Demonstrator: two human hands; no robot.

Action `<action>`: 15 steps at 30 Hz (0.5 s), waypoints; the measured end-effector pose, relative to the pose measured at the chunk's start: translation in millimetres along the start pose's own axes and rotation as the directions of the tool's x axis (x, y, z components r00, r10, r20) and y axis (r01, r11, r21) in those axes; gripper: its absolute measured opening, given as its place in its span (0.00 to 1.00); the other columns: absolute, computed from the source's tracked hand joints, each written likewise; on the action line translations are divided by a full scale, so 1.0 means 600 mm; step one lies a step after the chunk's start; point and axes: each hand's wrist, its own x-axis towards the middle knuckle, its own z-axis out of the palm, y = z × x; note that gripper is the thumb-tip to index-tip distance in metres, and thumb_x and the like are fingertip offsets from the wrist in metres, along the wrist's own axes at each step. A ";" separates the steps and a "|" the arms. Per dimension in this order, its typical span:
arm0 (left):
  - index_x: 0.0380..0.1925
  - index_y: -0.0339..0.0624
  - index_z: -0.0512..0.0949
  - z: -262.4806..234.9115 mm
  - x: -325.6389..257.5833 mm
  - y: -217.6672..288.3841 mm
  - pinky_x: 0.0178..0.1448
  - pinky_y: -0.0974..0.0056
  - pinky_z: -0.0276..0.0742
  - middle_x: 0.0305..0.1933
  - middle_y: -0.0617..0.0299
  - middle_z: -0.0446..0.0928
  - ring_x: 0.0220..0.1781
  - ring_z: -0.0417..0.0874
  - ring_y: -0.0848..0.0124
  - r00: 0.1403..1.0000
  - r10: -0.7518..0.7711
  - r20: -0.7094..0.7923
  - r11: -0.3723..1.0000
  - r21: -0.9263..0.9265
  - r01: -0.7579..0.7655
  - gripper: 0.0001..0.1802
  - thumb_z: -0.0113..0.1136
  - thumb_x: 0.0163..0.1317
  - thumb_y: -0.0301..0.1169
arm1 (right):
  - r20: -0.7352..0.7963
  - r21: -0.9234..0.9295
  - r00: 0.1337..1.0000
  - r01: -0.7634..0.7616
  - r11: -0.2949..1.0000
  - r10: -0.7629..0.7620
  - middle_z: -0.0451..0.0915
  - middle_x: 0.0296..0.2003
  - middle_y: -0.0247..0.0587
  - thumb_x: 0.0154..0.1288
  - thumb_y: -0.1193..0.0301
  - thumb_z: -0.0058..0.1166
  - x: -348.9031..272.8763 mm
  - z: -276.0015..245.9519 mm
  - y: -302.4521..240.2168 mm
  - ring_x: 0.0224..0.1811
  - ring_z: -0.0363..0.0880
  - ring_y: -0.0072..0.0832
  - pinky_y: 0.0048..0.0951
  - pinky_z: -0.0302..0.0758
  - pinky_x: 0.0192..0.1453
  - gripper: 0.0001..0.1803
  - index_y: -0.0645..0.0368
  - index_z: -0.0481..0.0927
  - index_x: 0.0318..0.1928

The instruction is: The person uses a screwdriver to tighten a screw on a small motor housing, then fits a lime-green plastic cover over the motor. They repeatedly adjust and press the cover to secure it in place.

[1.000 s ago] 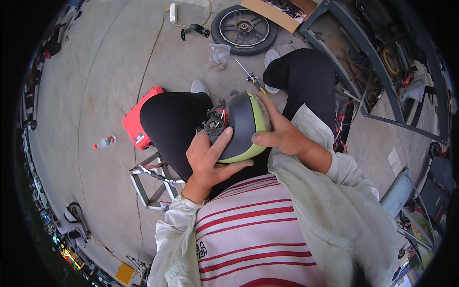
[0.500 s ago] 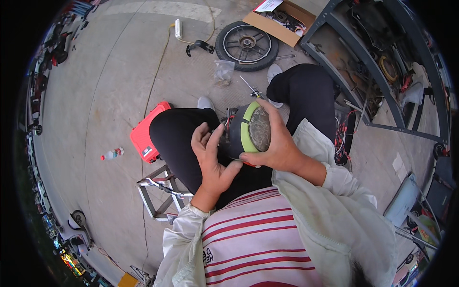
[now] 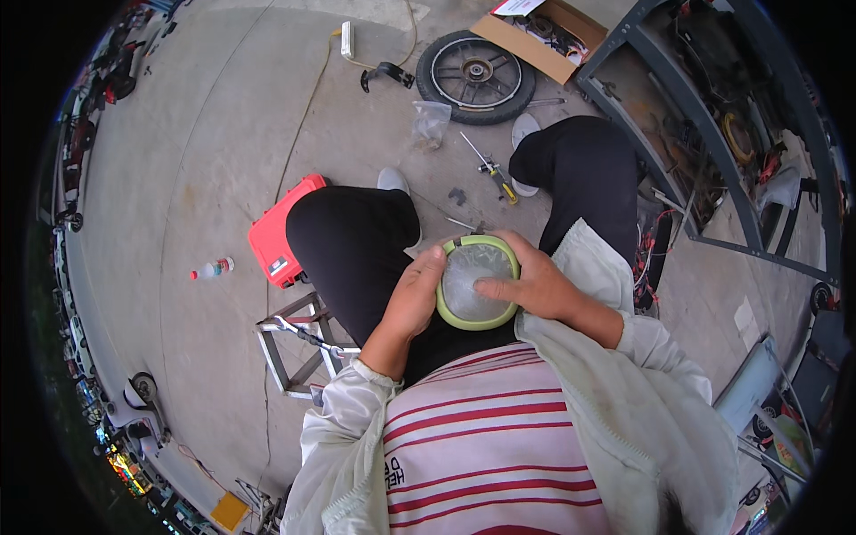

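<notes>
Between my hands, over my lap, is a round headlight [image 3: 462,287] with a light green rim and a cloudy, scuffed clear lens facing up. My left hand [image 3: 416,292] holds its left side, the thumb on the rim and the other fingers out of sight behind. My right hand [image 3: 541,283] grips the right side, its thumb laid across the lens. The underside of the headlight is hidden. On the floor past my hands lie a yellow and black screwdriver [image 3: 502,183] and small dark pieces [image 3: 457,195].
A red case [image 3: 270,245] and a metal frame [image 3: 283,361] lie beside my left leg, with a plastic bottle [image 3: 212,268] further left. Ahead are a wheel [image 3: 448,105], a plastic bag [image 3: 431,122] and a cardboard box [image 3: 522,46]. A grey metal rack [image 3: 704,111] stands at the right.
The headlight has turned so its lens faces up at me, hiding the dark housing and wires. My left hand has closed onto the rim, and my right thumb has moved onto the lens.
</notes>
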 end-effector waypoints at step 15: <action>0.43 0.32 0.82 -0.019 -0.046 0.009 0.45 0.68 0.79 0.39 0.60 0.84 0.40 0.84 0.75 0.967 0.208 -0.150 0.866 0.488 -0.110 0.10 0.68 0.65 0.26 | 0.015 -0.047 1.000 0.019 0.999 -0.018 0.84 0.42 0.51 0.56 0.51 0.73 0.007 0.014 0.019 0.46 0.84 0.38 0.36 0.77 0.53 0.34 0.67 0.80 0.51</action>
